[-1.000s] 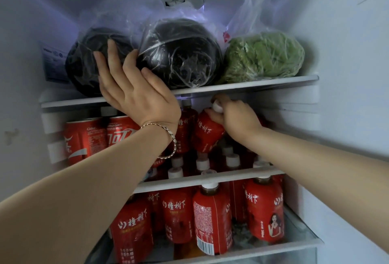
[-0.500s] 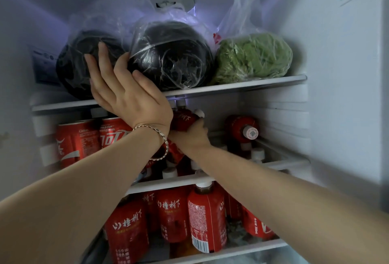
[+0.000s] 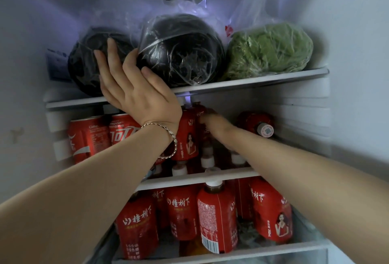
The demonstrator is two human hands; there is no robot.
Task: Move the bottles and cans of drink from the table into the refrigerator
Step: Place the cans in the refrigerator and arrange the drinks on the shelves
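I look into an open refrigerator. My left hand [image 3: 130,86] presses flat, fingers straight, against two dark bagged bundles [image 3: 181,53] at the top shelf's [image 3: 273,78] front edge. My right hand [image 3: 212,122], blurred, reaches deep into the middle shelf and holds a red drink bottle [image 3: 187,135] that stands on top of other bottles there. Another red bottle [image 3: 252,121] lies on its side to the right, its white cap towards me. Two red cola cans [image 3: 90,137] stand at the left of that shelf.
A bagged green vegetable [image 3: 269,48] sits at the right of the top shelf. Several red bottles [image 3: 216,219] stand packed on the lower shelf [image 3: 231,253]. White caps [image 3: 207,160] of more bottles show behind the middle shelf's front rail [image 3: 189,179]. The fridge's white side wall [image 3: 357,95] is close on the right.
My right hand has carried the red bottle from the shelf's right side leftwards and deeper in. A bottle now lies on its side at the right. My left hand stays pressed on the bags.
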